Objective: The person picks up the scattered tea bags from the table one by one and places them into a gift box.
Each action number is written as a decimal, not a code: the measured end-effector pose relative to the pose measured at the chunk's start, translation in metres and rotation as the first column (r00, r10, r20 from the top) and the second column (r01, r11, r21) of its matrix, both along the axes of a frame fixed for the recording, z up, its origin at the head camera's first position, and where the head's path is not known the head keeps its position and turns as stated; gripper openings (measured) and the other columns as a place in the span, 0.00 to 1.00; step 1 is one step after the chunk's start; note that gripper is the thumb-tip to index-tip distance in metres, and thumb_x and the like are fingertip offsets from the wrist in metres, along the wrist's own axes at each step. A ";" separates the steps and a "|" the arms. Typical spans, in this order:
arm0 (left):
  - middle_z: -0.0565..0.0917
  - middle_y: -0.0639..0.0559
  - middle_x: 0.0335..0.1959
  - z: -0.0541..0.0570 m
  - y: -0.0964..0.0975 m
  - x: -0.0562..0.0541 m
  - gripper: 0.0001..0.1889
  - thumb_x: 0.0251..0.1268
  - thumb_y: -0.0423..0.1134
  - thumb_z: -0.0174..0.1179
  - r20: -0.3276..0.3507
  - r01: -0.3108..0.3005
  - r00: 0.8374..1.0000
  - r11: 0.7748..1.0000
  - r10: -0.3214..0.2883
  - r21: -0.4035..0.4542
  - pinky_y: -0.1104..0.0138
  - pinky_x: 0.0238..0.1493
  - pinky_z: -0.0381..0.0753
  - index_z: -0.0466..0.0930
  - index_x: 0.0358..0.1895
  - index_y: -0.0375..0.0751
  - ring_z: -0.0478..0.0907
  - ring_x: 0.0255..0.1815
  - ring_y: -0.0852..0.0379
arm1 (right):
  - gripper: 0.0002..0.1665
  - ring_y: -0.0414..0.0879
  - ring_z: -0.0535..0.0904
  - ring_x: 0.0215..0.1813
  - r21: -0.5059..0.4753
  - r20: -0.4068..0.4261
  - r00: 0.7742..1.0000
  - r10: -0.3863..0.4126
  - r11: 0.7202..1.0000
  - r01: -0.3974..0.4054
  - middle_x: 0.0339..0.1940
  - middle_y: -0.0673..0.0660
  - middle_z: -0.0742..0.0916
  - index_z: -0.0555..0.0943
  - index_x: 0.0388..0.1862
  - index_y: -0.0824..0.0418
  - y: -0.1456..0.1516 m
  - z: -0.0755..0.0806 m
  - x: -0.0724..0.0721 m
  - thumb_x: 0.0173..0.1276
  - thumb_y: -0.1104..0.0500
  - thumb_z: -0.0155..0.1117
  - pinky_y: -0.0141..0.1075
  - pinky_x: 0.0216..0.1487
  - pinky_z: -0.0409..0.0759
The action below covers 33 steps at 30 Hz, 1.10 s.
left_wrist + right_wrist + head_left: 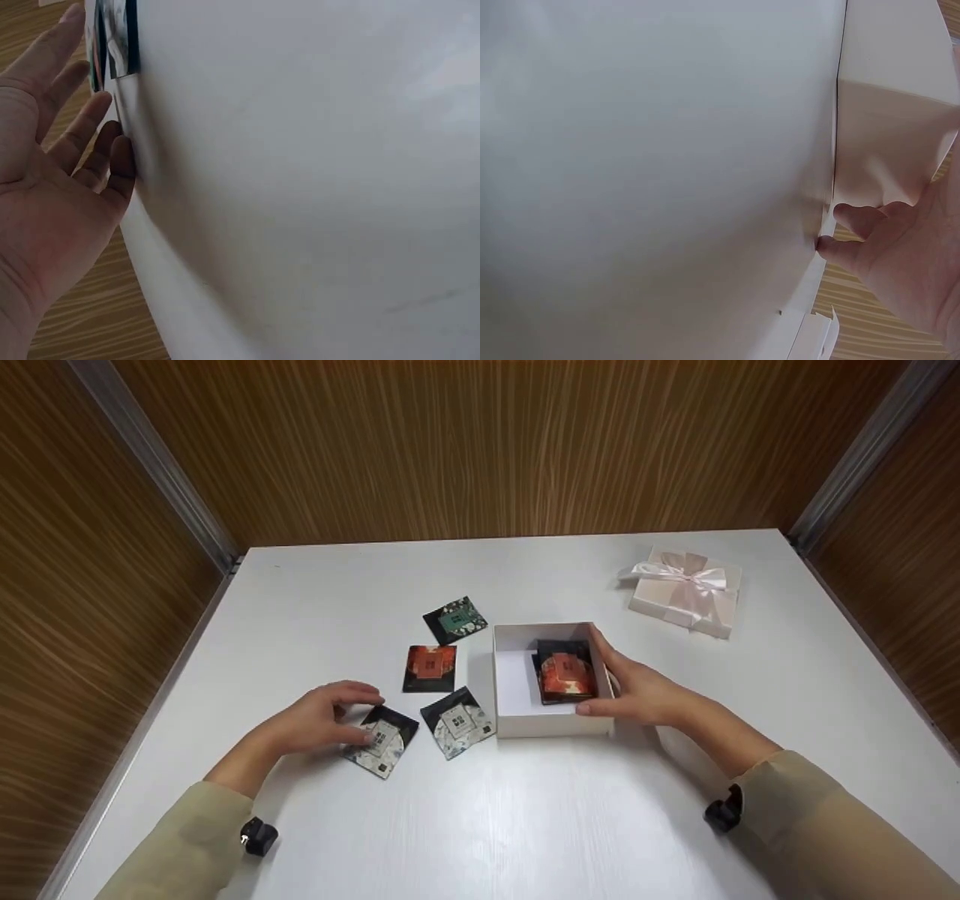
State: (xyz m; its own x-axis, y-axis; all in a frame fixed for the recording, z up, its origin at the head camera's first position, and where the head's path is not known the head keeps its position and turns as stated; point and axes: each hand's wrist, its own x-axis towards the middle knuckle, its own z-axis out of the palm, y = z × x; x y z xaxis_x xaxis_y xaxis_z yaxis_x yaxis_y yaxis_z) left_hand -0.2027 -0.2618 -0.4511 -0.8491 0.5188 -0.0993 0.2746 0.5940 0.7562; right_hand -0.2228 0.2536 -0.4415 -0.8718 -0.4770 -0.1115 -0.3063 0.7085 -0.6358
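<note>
My left hand (319, 720) is at a flat square sachet (391, 741) with a pale floral print, its thumb over the left edge and its fingers near the top corner. The left wrist view shows these fingers loosely bent over the table. With thumb at the front rim and fingers along the right side, my right hand (645, 694) holds an open white box (551, 726). Inside the box's right half lies a small pile of sachets, a red-and-black one (566, 671) on top. In the right wrist view, fingertips rest low against the box wall (900, 67).
Left of the box lie another pale sachet (457, 724), a red one (430, 667) and a green one (456, 621). A pale pink lid (686, 585) with a ribbon bow sits at the back right. Wood-grain panels (510, 450) border the white table.
</note>
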 end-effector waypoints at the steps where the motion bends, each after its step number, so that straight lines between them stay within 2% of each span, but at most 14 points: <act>1: 0.76 0.38 0.73 0.000 0.000 0.000 0.30 0.62 0.40 0.78 -0.003 0.009 1.000 1.000 -0.009 -0.009 0.40 0.75 0.65 0.83 0.67 0.36 0.67 0.76 0.34 | 0.76 0.67 0.57 0.83 0.002 -0.002 1.000 0.001 1.000 -0.001 0.88 0.64 0.51 0.31 0.90 0.48 0.000 0.000 0.000 0.65 0.32 0.75 0.62 0.80 0.58; 9: 0.69 0.42 0.78 -0.003 -0.001 0.001 0.35 0.59 0.43 0.80 0.039 0.018 0.999 0.998 -0.015 -0.062 0.37 0.79 0.54 0.81 0.71 0.42 0.56 0.81 0.34 | 0.76 0.67 0.55 0.84 0.004 0.008 1.000 -0.005 1.000 0.005 0.88 0.64 0.51 0.31 0.90 0.47 -0.001 0.001 0.000 0.65 0.32 0.75 0.62 0.80 0.57; 19: 0.65 0.44 0.81 -0.002 0.000 0.003 0.36 0.59 0.44 0.80 0.078 0.043 0.996 0.996 -0.037 -0.079 0.37 0.79 0.52 0.80 0.73 0.46 0.52 0.83 0.35 | 0.76 0.67 0.54 0.84 0.011 0.007 1.000 -0.007 1.000 0.007 0.88 0.64 0.51 0.31 0.90 0.47 0.000 0.002 0.000 0.65 0.31 0.75 0.62 0.81 0.55; 26: 0.65 0.44 0.81 -0.002 -0.001 0.002 0.36 0.58 0.44 0.80 0.037 0.081 0.996 0.994 -0.078 -0.076 0.37 0.79 0.52 0.81 0.72 0.45 0.52 0.83 0.34 | 0.77 0.67 0.56 0.83 0.014 0.004 1.000 -0.006 1.000 0.006 0.88 0.64 0.51 0.31 0.90 0.48 0.001 0.002 -0.001 0.65 0.31 0.75 0.62 0.80 0.57; 33: 0.67 0.43 0.80 -0.006 -0.003 0.005 0.36 0.58 0.43 0.80 -0.009 0.088 0.996 0.994 -0.089 -0.071 0.38 0.78 0.54 0.81 0.72 0.43 0.54 0.83 0.35 | 0.76 0.66 0.55 0.84 -0.001 0.006 1.000 0.000 1.000 0.000 0.89 0.62 0.50 0.31 0.90 0.48 0.000 -0.001 -0.002 0.65 0.32 0.75 0.61 0.81 0.56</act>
State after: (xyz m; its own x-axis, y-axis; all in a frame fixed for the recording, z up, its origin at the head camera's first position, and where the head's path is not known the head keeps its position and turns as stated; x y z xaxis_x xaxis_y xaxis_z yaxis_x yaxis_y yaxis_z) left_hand -0.1977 -0.2645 -0.4571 -0.8014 0.5843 -0.1281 0.3377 0.6187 0.7093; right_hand -0.2244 0.2539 -0.4422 -0.8709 -0.4774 -0.1165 -0.3026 0.7078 -0.6383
